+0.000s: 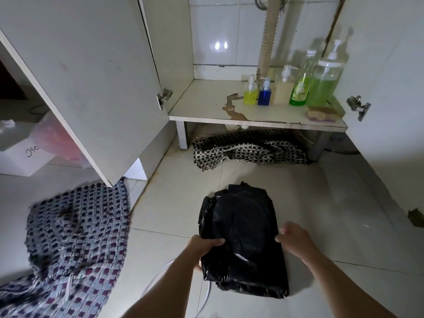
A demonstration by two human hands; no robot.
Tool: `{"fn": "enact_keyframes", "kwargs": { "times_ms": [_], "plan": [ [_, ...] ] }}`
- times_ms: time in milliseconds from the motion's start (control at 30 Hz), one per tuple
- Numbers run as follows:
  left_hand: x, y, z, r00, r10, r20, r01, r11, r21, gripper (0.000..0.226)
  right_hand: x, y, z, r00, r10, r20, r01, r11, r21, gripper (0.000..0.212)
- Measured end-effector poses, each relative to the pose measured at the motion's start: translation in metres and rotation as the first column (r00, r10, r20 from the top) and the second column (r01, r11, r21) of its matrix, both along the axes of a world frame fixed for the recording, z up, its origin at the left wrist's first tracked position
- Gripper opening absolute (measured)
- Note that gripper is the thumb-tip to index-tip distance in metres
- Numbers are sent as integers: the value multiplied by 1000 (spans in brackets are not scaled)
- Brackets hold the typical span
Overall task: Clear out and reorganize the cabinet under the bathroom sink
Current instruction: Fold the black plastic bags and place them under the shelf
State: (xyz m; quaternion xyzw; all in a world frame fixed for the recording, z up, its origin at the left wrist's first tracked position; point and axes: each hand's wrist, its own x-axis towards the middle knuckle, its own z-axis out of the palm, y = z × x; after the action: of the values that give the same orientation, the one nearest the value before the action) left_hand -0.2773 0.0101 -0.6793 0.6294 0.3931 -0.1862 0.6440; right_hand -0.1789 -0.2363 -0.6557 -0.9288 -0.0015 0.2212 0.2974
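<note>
A folded black plastic bag (244,226) lies on the tiled floor in front of the open cabinet. My left hand (202,246) grips its left edge, thumb on top. My right hand (292,237) pinches its right edge. The cabinet shelf (202,106) is stained and holds, along its right side, a small yellow bottle (249,94), a blue bottle (265,92), a beige pump bottle (283,87), a green bottle (300,86) and a large green pump bottle (324,83). A sponge (322,113) lies at the shelf's front right.
A black-and-white woven mat (247,146) is bunched under the shelf. A purple checked mat (73,244) lies on the floor at left. The left cabinet door (87,76) and right door (390,88) stand open. A corrugated drain pipe (267,40) runs down inside. White boxes (20,154) sit far left.
</note>
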Motion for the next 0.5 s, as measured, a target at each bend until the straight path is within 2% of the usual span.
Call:
{"fn": "enact_keyframes", "kwargs": {
  "times_ms": [67, 167, 267, 367, 500],
  "plan": [
    [-1, 0, -2, 999, -26, -26, 24, 997, -74, 63, -7, -22, -17, 989, -68, -134, 59, 996, -73, 26],
    [-2, -7, -7, 999, -38, -20, 35, 990, -136, 56, -28, -32, -42, 936, -141, -323, 162, 986, 39, 25],
    [2, -20, -8, 999, -34, -21, 31, 991, -129, 46, -36, -24, -47, 887, -168, -429, 253, 956, 150, 22],
    [8, -23, -6, 1000, 8, -17, -10, 993, -122, 39, -25, -16, -34, 883, -180, -434, 290, 936, 201, 23],
    [21, -21, 15, 999, 36, 36, -28, 980, -197, 33, -4, -6, 8, 920, -153, -361, 276, 907, 320, 22]
  ]
}}
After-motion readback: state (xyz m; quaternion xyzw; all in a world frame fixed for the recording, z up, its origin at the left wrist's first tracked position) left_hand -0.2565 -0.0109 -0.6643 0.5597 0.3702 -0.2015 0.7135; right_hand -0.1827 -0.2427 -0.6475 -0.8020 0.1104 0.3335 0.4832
